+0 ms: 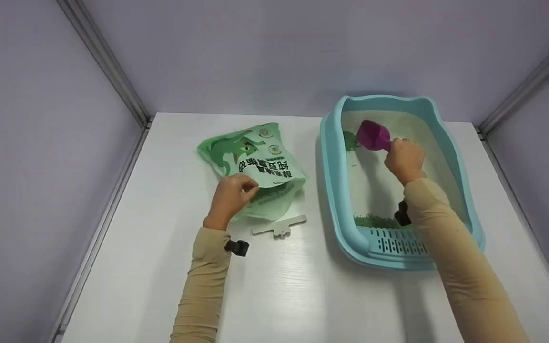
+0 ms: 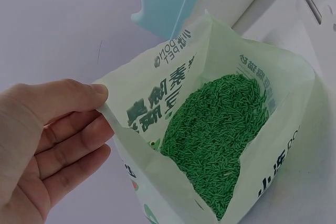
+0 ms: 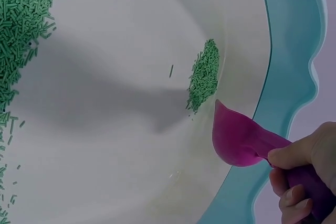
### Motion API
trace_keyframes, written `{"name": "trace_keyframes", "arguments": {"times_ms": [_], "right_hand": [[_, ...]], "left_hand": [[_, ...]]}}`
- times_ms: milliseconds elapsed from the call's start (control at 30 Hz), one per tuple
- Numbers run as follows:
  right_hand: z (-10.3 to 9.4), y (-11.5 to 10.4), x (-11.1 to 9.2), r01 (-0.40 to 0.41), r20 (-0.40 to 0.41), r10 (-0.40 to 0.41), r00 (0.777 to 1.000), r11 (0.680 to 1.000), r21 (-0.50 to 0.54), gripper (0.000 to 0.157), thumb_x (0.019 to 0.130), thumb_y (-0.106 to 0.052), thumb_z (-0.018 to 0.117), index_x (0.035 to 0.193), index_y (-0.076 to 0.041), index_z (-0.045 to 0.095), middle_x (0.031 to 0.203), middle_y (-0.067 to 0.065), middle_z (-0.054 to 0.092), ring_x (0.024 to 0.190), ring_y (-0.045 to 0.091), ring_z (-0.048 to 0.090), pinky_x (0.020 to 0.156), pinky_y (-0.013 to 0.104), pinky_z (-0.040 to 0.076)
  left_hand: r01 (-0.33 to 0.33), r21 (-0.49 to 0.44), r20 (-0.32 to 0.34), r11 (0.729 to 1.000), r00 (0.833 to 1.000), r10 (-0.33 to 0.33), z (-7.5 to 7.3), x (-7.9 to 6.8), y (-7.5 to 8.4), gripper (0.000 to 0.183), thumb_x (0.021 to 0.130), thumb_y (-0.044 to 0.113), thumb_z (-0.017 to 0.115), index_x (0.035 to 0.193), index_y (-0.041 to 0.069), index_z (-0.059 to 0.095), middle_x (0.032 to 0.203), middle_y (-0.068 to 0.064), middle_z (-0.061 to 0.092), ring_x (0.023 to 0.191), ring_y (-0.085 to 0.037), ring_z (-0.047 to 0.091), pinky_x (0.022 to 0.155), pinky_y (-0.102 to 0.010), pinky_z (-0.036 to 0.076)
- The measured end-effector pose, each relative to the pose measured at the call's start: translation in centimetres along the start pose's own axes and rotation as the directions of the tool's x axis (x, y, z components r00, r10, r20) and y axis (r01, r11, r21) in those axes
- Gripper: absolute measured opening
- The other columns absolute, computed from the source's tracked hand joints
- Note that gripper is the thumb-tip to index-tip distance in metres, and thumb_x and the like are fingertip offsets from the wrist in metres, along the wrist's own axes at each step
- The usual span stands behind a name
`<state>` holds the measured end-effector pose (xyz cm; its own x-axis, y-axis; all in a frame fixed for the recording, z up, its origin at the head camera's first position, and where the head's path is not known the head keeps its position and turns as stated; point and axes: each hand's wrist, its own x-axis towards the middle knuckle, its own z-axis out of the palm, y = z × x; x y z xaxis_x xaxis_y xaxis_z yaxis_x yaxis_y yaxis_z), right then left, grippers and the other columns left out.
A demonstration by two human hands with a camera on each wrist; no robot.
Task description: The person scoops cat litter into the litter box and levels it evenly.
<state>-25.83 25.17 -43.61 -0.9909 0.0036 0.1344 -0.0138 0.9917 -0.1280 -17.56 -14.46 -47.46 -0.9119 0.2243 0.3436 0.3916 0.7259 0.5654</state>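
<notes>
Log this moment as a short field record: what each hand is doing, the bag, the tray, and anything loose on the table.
left hand: pinches the open edge of the litter bag, holding its mouth open
right hand: grips the magenta scoop by its handle, inside the tray
litter bag: lies on the table, green pellets inside
litter tray: light blue, small piles of pellets on its floor
loose item: white clip beside the bag

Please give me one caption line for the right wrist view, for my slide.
Right hand holds a magenta scoop inside the blue litter tray, beside a small pile of green pellets.
</notes>
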Motion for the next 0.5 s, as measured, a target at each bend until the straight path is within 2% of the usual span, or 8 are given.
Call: {"name": "trace_keyframes", "arguments": {"times_ms": [167,500], "right_hand": [[-0.2,0.3,-0.4,-0.015,0.018,0.015,1.000,0.999,0.039,0.022,0.082,-0.006,0.052,0.087,0.014,0.060,0.083,0.034,0.063,0.073,0.049,0.061,0.059,0.059,0.049],[-0.4,0.5,-1.5,0.028,-0.089,-0.017,0.996,0.993,0.119,0.019,0.078,-0.005,0.052,0.074,0.012,0.060,0.071,0.032,0.061,0.058,0.041,0.054,0.049,0.056,0.042]], "left_hand": [[0.002,-0.007,-0.008,1.000,1.000,-0.002,0.0,0.0,0.0,0.007,0.086,0.011,0.072,0.086,0.005,0.076,0.082,-0.011,0.073,0.075,-0.021,0.069,0.069,-0.033,0.059],[0.005,-0.006,0.002,1.000,1.000,-0.005,-0.1,0.1,0.2,0.007,0.086,0.010,0.071,0.086,0.005,0.076,0.084,-0.011,0.073,0.075,-0.022,0.070,0.070,-0.034,0.059]]}}
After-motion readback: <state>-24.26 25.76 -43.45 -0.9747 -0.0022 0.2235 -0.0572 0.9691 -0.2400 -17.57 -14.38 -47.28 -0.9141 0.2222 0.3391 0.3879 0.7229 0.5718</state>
